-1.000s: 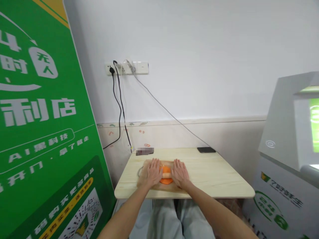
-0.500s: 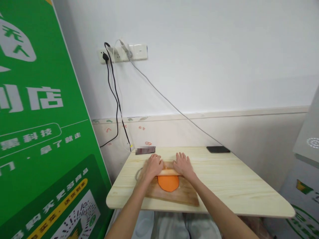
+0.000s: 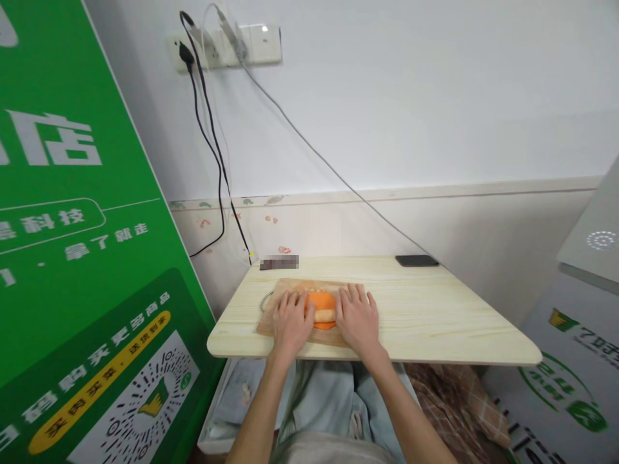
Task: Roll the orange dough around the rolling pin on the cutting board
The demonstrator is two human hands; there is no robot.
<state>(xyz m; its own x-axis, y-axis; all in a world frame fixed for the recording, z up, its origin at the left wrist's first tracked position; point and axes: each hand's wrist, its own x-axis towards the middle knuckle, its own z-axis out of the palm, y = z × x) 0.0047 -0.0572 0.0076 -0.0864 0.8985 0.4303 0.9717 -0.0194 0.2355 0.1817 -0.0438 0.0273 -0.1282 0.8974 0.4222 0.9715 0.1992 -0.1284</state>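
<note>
A short pale rolling pin [image 3: 324, 316] lies across a flattened sheet of orange dough [image 3: 320, 300]. Most of the dough shows beyond the pin, with a thin strip on the near side. My left hand [image 3: 293, 320] is over the pin's left end, its fingers reaching forward past it. Over the right end, my right hand [image 3: 358, 316] holds the pin the same way. Both palms hide the pin's ends. Under the dough is a wooden cutting board [image 3: 285, 287] with a metal ring handle [image 3: 264, 301] at its left.
The light wood table [image 3: 435, 316] stands against the wall. At its back edge lie a dark phone [image 3: 416, 260] on the right and a partly blurred flat object [image 3: 279, 262] on the left. Cables hang from wall sockets [image 3: 261, 44]. A green panel [image 3: 120, 258] borders the left.
The rolling pin has come toward me, from the far part of the dough to near its close edge, both hands moving with it. My view has tilted downward.
</note>
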